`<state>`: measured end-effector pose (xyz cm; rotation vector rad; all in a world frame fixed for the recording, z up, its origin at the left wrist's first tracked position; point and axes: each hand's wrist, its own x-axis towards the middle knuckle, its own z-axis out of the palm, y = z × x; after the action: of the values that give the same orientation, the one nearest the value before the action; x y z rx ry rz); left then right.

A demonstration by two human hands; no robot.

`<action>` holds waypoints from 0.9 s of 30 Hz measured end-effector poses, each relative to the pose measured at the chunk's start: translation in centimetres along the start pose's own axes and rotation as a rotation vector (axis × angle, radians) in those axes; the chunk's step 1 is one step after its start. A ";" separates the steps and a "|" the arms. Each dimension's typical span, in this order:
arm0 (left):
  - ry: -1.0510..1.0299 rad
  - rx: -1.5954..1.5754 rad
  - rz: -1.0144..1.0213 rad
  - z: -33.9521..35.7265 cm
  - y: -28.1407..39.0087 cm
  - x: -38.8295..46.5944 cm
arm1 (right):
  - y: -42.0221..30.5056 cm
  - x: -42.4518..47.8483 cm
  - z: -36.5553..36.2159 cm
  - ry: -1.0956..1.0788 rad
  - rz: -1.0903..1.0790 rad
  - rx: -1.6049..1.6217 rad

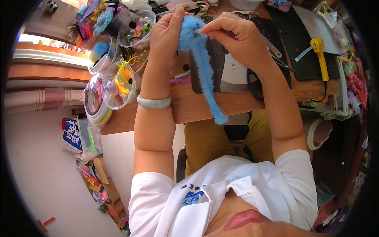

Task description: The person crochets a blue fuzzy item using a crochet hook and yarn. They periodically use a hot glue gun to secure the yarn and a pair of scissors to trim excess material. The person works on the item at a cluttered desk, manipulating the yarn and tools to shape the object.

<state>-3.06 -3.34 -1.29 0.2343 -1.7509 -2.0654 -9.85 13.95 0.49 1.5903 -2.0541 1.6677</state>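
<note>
My left hand [168, 32] grips a fluffy light-blue chenille ball [189, 34] above the table. From it a long blue chenille strip [205, 80] hangs down past the table's front edge. My right hand [237, 35] pinches at the ball's right side with thumb and forefinger. A small pale piece shows at those fingertips, too small to name. A thin yellow strand [200, 38] sticks out just below them. Dark-handled scissors [254, 86] lie under my right forearm, with metal tweezers [281, 62] to their right.
A yellow hot glue gun [321, 57] with a glue stick rests on a black mat [314, 69] at right. Clear plastic tubs [137, 29] of craft parts crowd the left. A magenta chenille piece [180, 80] lies near the wooden table's edge [189, 102].
</note>
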 end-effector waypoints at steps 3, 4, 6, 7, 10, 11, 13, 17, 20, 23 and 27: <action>-0.037 -0.024 0.013 -0.1 -0.3 0.1 | 0.1 0.0 0.5 0.025 -0.001 -0.007; -0.044 -0.041 0.002 0.1 -0.2 0.0 | 0.2 -0.1 0.6 0.036 0.024 0.012; -0.060 -0.081 -0.021 0.2 -0.3 -0.1 | 0.5 -0.2 0.7 0.051 0.038 0.040; -0.069 -0.105 -0.032 0.2 -0.4 -0.1 | 0.6 -0.2 0.8 0.059 0.045 0.054; -0.044 -0.194 -0.080 0.8 -0.3 -0.4 | 0.7 -0.2 0.8 0.063 0.053 0.068; -0.027 -0.227 -0.099 1.0 -0.1 -0.6 | 0.7 -0.2 0.8 0.066 0.051 0.059; -0.164 -0.273 -0.158 0.6 0.4 -1.0 | 0.6 -0.1 0.7 0.074 0.045 0.043; -0.232 0.017 -0.222 0.1 1.3 -1.4 | 0.2 -0.1 0.3 0.042 0.058 -0.011; -0.218 -0.038 -0.214 1.1 2.0 -1.9 | 0.7 -0.1 -0.3 0.018 0.041 -0.049; -0.192 -0.014 -0.256 0.9 2.4 -1.7 | 1.0 0.0 -1.0 0.017 0.078 -0.045; -0.234 -0.084 -0.239 0.5 2.4 -1.4 | 1.4 0.2 -2.4 0.032 0.197 -0.064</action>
<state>-1.48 -2.60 0.90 0.1908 -1.8409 -2.4162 -12.23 15.44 0.61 1.3724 -2.2881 1.6539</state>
